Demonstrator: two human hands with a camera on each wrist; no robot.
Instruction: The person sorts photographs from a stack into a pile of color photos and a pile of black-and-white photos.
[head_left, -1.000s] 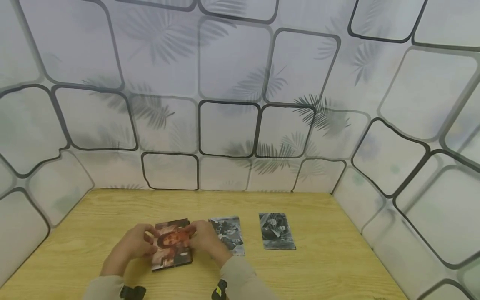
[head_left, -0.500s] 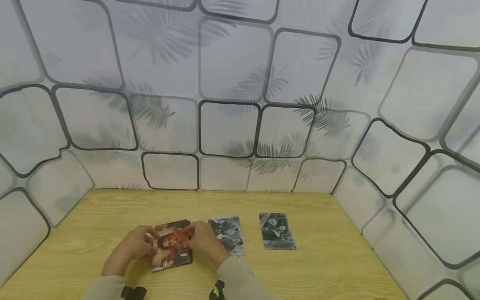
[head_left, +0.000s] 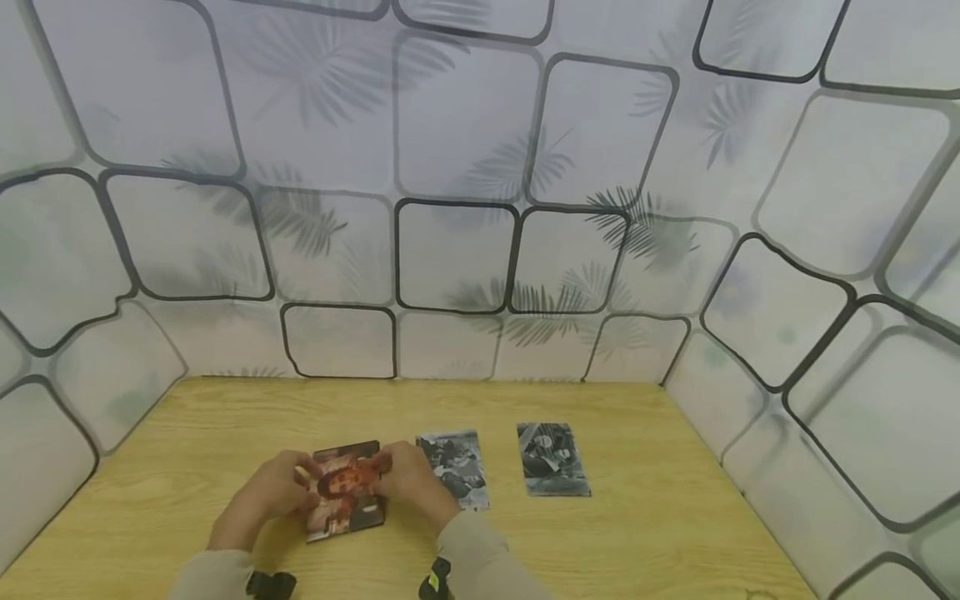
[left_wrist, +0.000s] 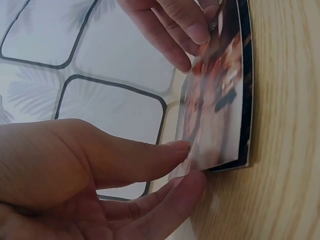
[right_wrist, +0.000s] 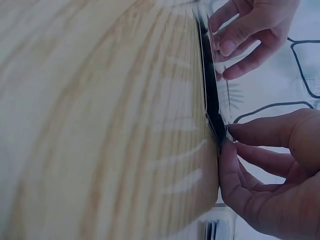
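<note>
In the head view a colour photo card [head_left: 345, 510] with a reddish portrait lies on top of a thin stack at the left of the table. My left hand [head_left: 283, 485] pinches its left edge between thumb and fingers. On the opposite edge, my right hand [head_left: 408, 477] pinches with its thumb and fingertips. The left wrist view shows the glossy top photo [left_wrist: 222, 105] slightly offset from a dark-edged card [left_wrist: 246, 90] beneath it. Seen edge-on in the right wrist view, the stack [right_wrist: 209, 75] has layers a little apart near the right fingertips.
One black-and-white photo card [head_left: 457, 471] lies just right of my right hand, partly covered by it. Another black-and-white card [head_left: 553, 460] lies farther right. Patterned fabric walls [head_left: 450, 250] enclose the wooden table [head_left: 637, 533] at the back and sides.
My left hand has edged very slightly to the right with the stack's left side. Both hands keep their pinch, and the two black-and-white cards stay in place.
</note>
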